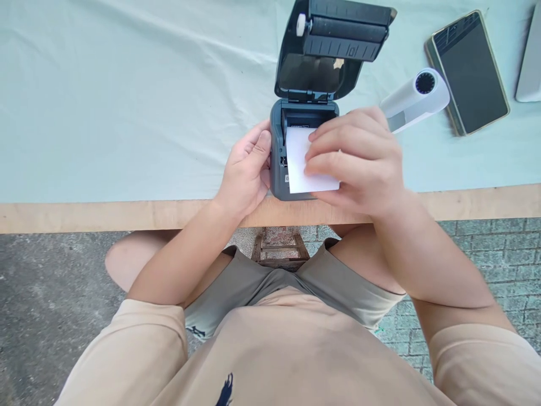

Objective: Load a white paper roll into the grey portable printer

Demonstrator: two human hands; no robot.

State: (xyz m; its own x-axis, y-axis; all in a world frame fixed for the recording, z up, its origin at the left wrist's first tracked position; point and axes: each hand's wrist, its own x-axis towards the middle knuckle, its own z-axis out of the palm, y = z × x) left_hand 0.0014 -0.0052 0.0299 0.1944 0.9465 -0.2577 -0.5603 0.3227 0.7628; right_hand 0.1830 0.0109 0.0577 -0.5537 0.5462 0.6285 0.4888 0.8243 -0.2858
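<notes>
A dark grey portable label printer (278, 152) sits at the table's front edge. Its lid (282, 73) is swung up, with a black roller along the upper part. My left hand (248, 169) grips the printer's left side, thumb along the wall and fingers partly hidden behind it. Over the printer's right half, my right hand (359, 160) has its fingers on a white paper strip (298, 163), which lies across the open compartment and the front of the body. Whether a paper roll sits beneath is hidden by the hand.
Right of the printer, a white cylindrical device (416, 98) with a dark round end lies against a phone (475, 73) that rests on a box-like object. A grey flat object (530, 67) shows at the right edge. The pale cloth (127, 113) stops before the wooden table edge (105, 216).
</notes>
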